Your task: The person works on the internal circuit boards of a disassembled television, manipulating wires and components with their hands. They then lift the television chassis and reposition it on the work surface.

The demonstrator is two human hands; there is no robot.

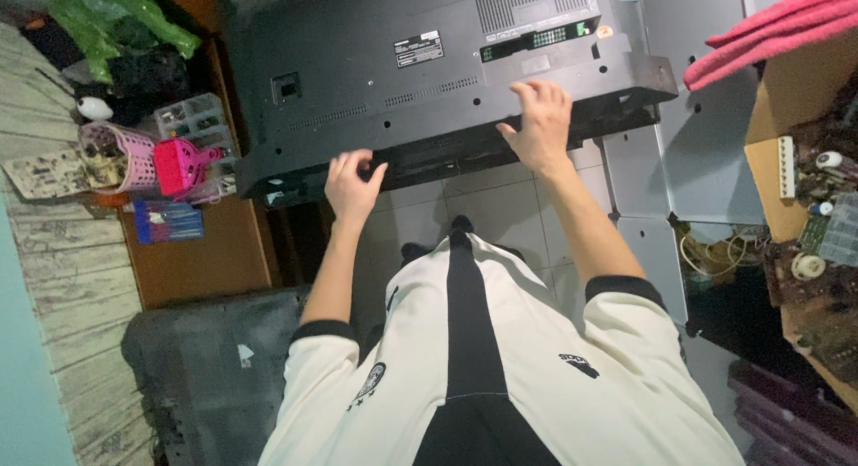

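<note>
Cream-and-black shirt nearest the lens at 6 o'clock, both bare forearms running up from it toward 12. Left hand just short of the lower edge of a large dark television back panel, fingers curled and parted, gripping nothing visible, fingertips at or barely off the plastic lip; cannot tell whether touching. Right hand at about 1 o'clock from the left, spread flat with fingers apart, pressed on the same lower edge of the panel near its right corner, not clamped around anything. Panel lying screen-down, filling the upper middle from 11 to 1 o'clock, vents and a connector strip facing up, seemingly fully seated on the set, no gap or lifted corner to be seen, so by the look of it opening barely begun, cover not yet off. Tiled floor below it. Pink basket and clear parts box at 9 o'clock, green plastic bag at 10, red cloth at 2 o'clock, grey metal sheets and loose circuit boards toward 3.
</note>
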